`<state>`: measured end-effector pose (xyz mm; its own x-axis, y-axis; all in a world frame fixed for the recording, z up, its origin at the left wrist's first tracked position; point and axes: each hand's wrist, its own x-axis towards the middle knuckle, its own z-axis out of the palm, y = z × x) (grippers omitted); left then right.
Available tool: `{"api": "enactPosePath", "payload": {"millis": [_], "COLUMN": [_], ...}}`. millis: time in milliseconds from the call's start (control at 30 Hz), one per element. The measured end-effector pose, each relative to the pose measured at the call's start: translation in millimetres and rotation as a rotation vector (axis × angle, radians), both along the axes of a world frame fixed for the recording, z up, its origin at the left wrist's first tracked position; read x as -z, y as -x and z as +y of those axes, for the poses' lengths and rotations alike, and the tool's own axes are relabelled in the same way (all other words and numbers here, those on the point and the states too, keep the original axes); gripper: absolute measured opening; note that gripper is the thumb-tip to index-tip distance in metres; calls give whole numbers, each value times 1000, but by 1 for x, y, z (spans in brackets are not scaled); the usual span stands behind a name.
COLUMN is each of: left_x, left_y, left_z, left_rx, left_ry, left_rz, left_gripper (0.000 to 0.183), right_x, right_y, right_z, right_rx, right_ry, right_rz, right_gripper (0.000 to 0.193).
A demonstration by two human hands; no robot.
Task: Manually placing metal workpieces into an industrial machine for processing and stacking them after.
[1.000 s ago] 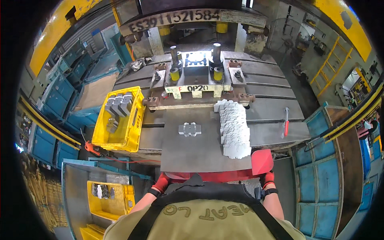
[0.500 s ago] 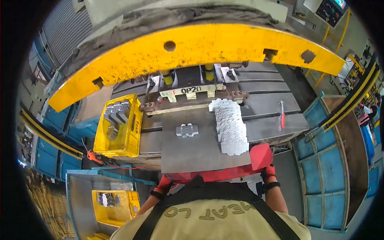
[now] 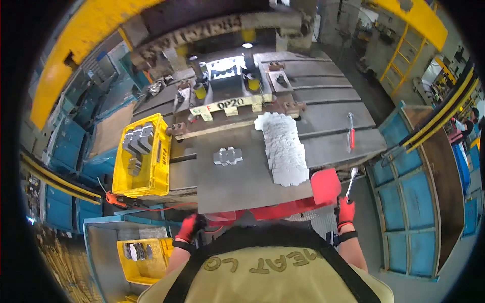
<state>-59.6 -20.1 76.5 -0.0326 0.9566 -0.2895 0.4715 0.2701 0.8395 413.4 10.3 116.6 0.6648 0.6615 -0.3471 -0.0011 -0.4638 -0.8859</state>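
Note:
My right hand, in a red glove, is closed around a long silver hand tool with a broader top end; its exact kind is unclear. The tool points up beside a red rounded panel at the table's front edge. My left hand, in a red and black glove, is low at the front left corner of the grey metal plate; its fingers are hard to make out. On that plate lie a single flat notched metal part and a long overlapping row of similar parts.
Behind the plate stands a press die with a lit opening. A yellow crate of metal parts sits at left, another yellow bin below. A red-handled tool lies on the right. Blue-framed panels border the right side.
The yellow beam has shifted up and away, uncovering the die. My right hand has risen, bringing the silver tool into sight. My left hand has moved slightly left.

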Motion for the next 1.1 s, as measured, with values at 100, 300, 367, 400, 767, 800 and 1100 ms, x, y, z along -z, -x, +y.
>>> {"api": "enactPosePath", "payload": {"millis": [100, 300, 367, 400, 767, 800, 1100], "left_x": [24, -65, -88, -95, -159, -160, -178], "left_y": [58, 10, -5, -6, -55, -57, -86], "left_z": [5, 89, 114, 124, 270, 294, 426], "left_rx": [-115, -390, -355, -342, -66, -55, -158], "left_ry": [-279, -366, -275, -259, -646, -713, -442], "left_rz": [595, -388, -499, -513, -170, -58, 761], "left_gripper": [24, 20, 20, 20, 21, 25, 47], "right_x": [-8, -3, -15, -22, -49, -34, -34], "right_y": [6, 27, 35, 40, 51, 47, 64], "right_z": [-12, -20, -20, -19, 20, 22, 39], "right_rx": [-184, -627, -692, -704, -688, -682, -738], "right_ry": [-339, -36, 32, 56, -156, -208, -119], "right_rz": [219, 224, 171, 156, 542, 554, 541], "right_gripper": [20, 16, 15, 15, 14, 14, 18]}}
